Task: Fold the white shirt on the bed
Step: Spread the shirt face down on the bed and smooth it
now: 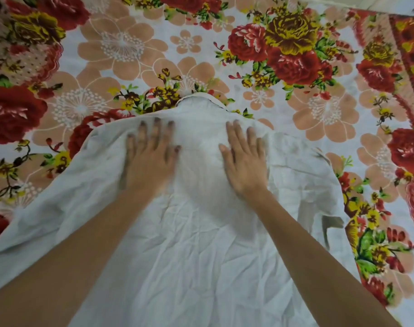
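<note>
Shirt (201,232): white, thin woven cloth, finely creased all over; spread back-side up on the bed, lying under both palms and reaching toward the wearer below the wrists.
Collar (199,100): rounded hump of doubled cloth with a stitched edge, just beyond the fingertips, between the two hands.
Sleeves: left one a broad smooth drape outside the left forearm; right one bunched in loose folds outside the right wrist.
Left hand (149,156): flat, palm down, fingers spread wide, pressed on the cloth near the shoulder; gripping nothing; outline blurred.
Right hand (245,159): flat, palm down, fingers close together and straight, resting on the cloth; gripping nothing.
Bed sheet (295,55): smooth printed cotton, pale ground with large red roses, yellow blooms and peach outline flowers; exposed beyond and to both sides of the hands.
</note>
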